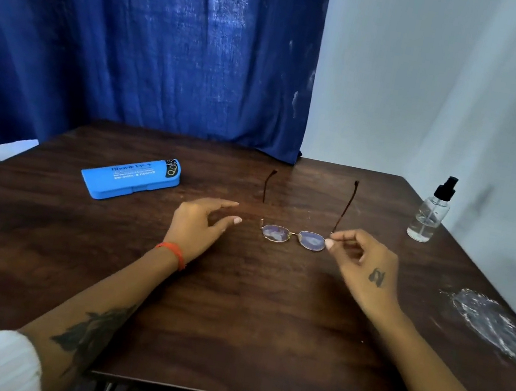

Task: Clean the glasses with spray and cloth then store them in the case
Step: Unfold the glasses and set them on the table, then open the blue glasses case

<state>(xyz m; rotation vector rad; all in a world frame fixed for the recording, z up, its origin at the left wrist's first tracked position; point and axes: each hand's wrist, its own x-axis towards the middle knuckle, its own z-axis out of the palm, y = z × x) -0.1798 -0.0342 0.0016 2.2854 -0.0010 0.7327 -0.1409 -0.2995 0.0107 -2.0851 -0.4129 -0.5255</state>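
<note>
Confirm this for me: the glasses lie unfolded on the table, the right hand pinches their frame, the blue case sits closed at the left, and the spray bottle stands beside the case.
One detail is wrong. In the head view the spray bottle stands at the table's far right edge, well apart from the blue case on the left. The rest holds: the glasses lie unfolded, the right hand pinches their frame, and the case is closed.

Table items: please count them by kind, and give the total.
Glasses: 1
Blue case: 1
Spray bottle: 1
Clear plastic wrapper: 1
Total: 4
</note>
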